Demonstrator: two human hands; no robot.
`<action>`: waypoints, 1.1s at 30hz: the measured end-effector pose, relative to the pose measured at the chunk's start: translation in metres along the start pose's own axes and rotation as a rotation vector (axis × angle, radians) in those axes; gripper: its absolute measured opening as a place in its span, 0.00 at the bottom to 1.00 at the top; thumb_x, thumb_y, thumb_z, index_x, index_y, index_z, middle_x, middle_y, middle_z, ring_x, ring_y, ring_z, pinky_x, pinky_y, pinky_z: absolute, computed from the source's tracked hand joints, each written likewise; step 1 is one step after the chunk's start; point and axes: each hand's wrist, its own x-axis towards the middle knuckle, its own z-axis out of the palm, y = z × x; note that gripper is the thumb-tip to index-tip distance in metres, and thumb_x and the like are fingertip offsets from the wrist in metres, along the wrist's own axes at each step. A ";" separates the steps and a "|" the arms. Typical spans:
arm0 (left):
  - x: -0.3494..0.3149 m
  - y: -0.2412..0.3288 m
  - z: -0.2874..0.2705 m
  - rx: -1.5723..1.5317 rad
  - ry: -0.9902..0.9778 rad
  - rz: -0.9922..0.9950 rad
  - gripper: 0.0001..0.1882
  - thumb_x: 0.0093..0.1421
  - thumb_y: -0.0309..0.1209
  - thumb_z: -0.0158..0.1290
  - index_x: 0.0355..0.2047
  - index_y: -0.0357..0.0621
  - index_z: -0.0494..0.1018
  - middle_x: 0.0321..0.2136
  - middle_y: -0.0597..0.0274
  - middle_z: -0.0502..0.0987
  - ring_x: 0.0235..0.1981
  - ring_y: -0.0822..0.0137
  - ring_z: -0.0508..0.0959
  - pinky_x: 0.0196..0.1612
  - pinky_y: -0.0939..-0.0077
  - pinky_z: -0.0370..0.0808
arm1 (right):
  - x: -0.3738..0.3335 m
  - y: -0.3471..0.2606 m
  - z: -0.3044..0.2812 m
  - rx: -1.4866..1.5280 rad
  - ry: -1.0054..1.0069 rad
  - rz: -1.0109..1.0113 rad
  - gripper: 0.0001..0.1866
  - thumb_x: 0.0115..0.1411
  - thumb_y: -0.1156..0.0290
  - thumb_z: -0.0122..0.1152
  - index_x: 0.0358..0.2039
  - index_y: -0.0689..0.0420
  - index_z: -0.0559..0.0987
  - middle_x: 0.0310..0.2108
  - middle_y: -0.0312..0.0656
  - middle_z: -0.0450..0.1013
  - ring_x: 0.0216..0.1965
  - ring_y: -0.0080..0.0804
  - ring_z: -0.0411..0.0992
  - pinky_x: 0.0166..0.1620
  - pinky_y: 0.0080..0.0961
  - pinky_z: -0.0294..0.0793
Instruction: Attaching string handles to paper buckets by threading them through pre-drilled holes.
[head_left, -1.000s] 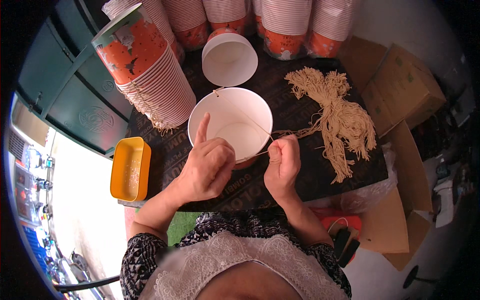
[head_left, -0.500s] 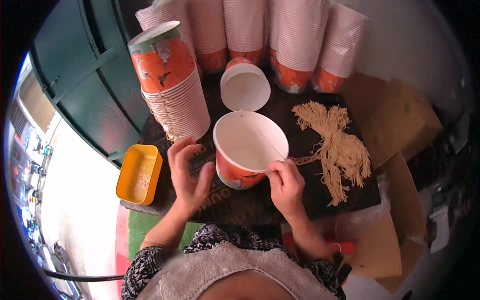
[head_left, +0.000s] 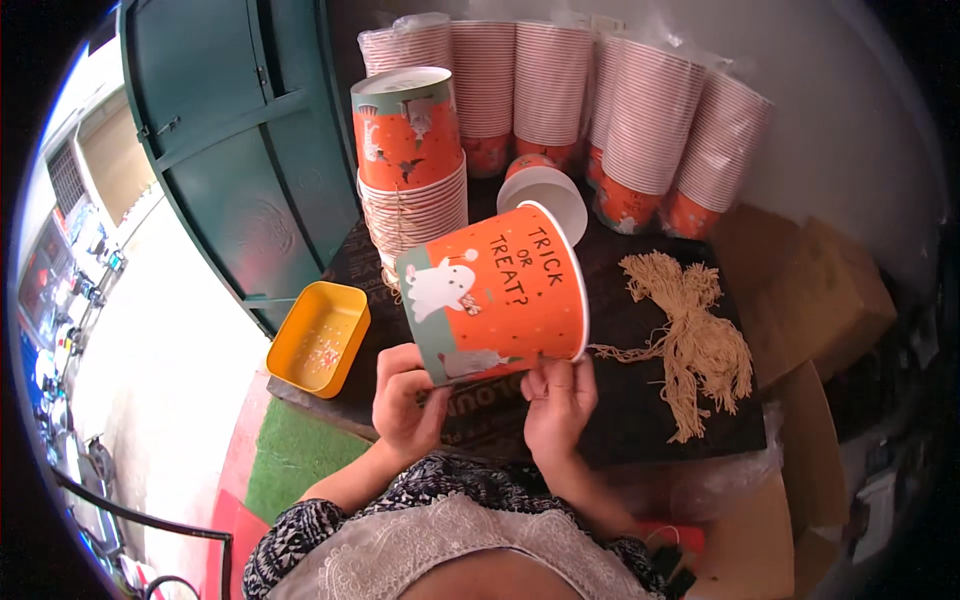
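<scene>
An orange and grey-green paper bucket (head_left: 490,295) with a white ghost print is tilted onto its side above the table, its white-rimmed mouth facing right. At its base, my left hand (head_left: 408,405) is closed with bent fingers against the lower edge. My right hand (head_left: 560,400) pinches the lower part of the rim; whether a cord is between those fingers is hidden. To the right lies a bundle of beige cords (head_left: 690,340), with a few strands trailing toward my right hand. Behind the held bucket, another paper bucket (head_left: 548,195) lies with its white mouth toward me.
A nested bucket stack (head_left: 412,200) stands upside down at the left, with cords hanging down it. Several plastic-wrapped stacks (head_left: 650,120) line the wall. A yellow tray (head_left: 345,345) with small bits sits on the dark table's left edge. Cardboard (head_left: 800,270) stands at the right.
The bucket went from upright to tilted on its side, its printed side now toward me. My left hand moved from beside it to its base. My right hand remains at the rim.
</scene>
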 end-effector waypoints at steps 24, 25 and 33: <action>0.282 -0.067 -0.215 0.739 -0.011 0.263 0.03 0.61 0.20 0.48 0.35 0.35 0.68 0.33 0.56 0.71 0.38 0.62 0.74 0.45 0.75 0.70 | 0.002 -0.014 -0.099 -0.843 -0.073 0.065 0.11 0.65 0.75 0.48 0.36 0.65 0.79 0.31 0.38 0.77 0.26 0.16 0.69 0.27 0.15 0.68; 0.294 -0.073 -0.204 0.701 0.004 0.264 0.03 0.61 0.20 0.47 0.35 0.37 0.68 0.33 0.57 0.71 0.38 0.64 0.74 0.46 0.76 0.69 | 0.001 -0.014 -0.102 -0.849 -0.070 0.057 0.11 0.65 0.75 0.48 0.36 0.65 0.79 0.31 0.38 0.77 0.26 0.16 0.69 0.27 0.15 0.68; 0.351 -0.099 -0.146 0.432 -0.196 0.179 0.07 0.59 0.28 0.51 0.35 0.38 0.70 0.28 0.57 0.75 0.33 0.65 0.75 0.40 0.71 0.72 | 0.001 -0.009 -0.104 -0.904 -0.042 0.034 0.10 0.65 0.74 0.50 0.35 0.65 0.79 0.30 0.38 0.77 0.24 0.16 0.69 0.26 0.15 0.68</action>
